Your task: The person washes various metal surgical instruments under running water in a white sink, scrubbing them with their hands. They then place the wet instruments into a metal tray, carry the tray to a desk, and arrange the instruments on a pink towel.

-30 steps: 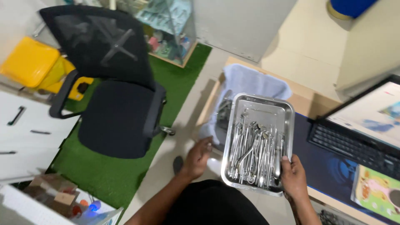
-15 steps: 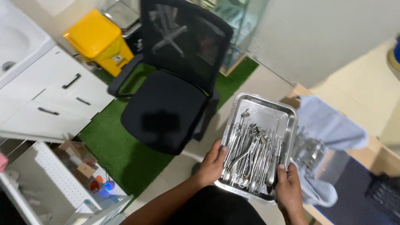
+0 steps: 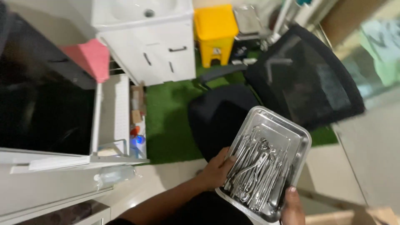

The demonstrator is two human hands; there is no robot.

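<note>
Rectangular shiny steel tray (image 3: 301,134), heaped with slim metal instruments (image 3: 256,168): carried at waist height, gripped at both rims. Left hand (image 3: 216,168) clasps the near-left edge, fingers curled over it; right hand (image 3: 291,206) grips the lower-right corner. Step judged: transport. Below: black mesh office chair (image 3: 300,79) on green turf. Beyond: white sink cabinet (image 3: 154,46), yellow bin (image 3: 214,31).
</note>
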